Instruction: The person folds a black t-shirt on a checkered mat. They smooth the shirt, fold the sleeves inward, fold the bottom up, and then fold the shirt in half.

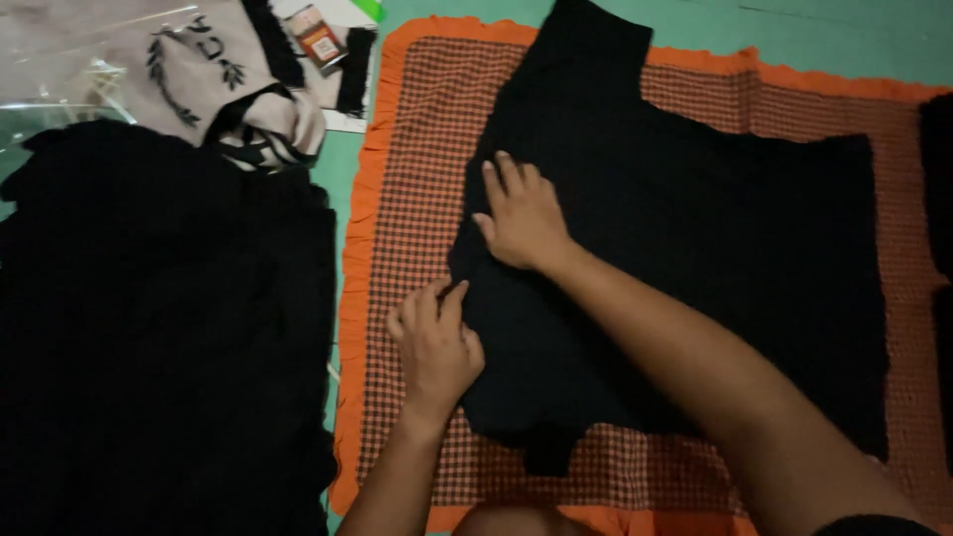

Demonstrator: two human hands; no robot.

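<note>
Hands first, as the head camera looks down on them: the right hand lies flat, fingers spread and unclenched, palm pressing on a black garment, gripping nothing. The left hand sits just below and to the left of it, its fingertips pinching at the garment's left edge where black cloth meets the checked cloth; whether a fold is truly caught between thumb and fingers I cannot tell for sure, though it looks like a light pinch

The black garment lies spread across the middle of an orange-and-dark checked mat with a ruffled orange border, on a green floor. Judging by how it lies, it is mostly flat and smoothed on the right, while the left edge and the lower tab near the person are uneven, so the laying-out seems well along but not finished

Materials: the garment is matte, soft and knit-like, swallowing light; the mat is a woven small check. To the left a second heap of black fabric lies rumpled, and above it a pale beige cloth bag with a dark leafy print, beside clear plastic wrapping and a small card tag
</note>
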